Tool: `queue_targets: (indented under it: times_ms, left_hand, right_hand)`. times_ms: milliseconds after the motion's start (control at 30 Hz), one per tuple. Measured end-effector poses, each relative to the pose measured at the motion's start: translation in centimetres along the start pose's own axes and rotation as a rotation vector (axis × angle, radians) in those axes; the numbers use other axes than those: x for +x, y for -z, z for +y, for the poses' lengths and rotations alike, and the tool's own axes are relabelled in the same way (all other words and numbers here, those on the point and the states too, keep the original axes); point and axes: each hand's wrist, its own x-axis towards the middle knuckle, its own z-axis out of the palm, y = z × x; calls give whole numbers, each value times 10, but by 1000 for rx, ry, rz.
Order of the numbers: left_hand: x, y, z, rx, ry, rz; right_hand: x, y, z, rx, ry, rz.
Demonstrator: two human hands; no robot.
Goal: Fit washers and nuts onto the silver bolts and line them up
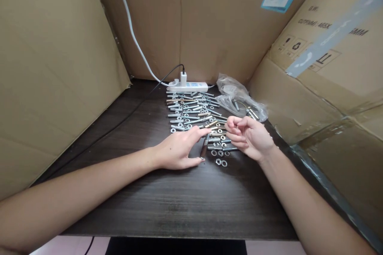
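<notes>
My left hand [182,147] holds a short metal sleeve [205,146] lengthwise between thumb and fingertips, just above the dark table. My right hand [247,135] is turned palm up with its fingers curled in beside the thumb; whatever they may hold is hidden. Between and beyond the hands lie rows of anchor bolts [187,121], silver with a few brassy ones, with loose nuts and washers among them. Nearest to me sit a hex nut [218,162] and a flat washer [224,163], side by side.
Behind the rows stands a white power strip [188,87] with a charger [183,78] and a black cable [125,118]. A clear plastic bag [239,95] with metal parts lies at the back right. Cardboard walls [143,20] enclose the dark table [167,207].
</notes>
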Motion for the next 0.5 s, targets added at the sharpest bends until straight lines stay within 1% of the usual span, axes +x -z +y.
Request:
queue_targets:
  times_ms: [33, 100, 200, 267, 300, 367, 500]
  left_hand:
    - [0, 0, 0, -1, -1, -5]
    - [0, 0, 0, -2, 1, -12]
    - [0, 1, 1, 0, 3, -25]
    - [0, 2, 1, -2, 11, -40]
    - [0, 2, 2, -4, 13, -47]
    - [0, 3, 3, -6, 8, -51]
    - [-1, 3, 3, 4, -6, -29]
  right_hand:
    - [-3, -1, -1, -61, -6, 4]
    - [-12, -4, -3, -277, 12, 0]
    - [-33, -6, 0, -765, 87, -15]
    - [-47, -7, 7, -1013, 70, -12]
    - [-53, -8, 12, -1091, 46, -3]
    - [-60, -10, 20, -1174, 25, 15]
    - [-61, -14, 29, -1233, 48, 61]
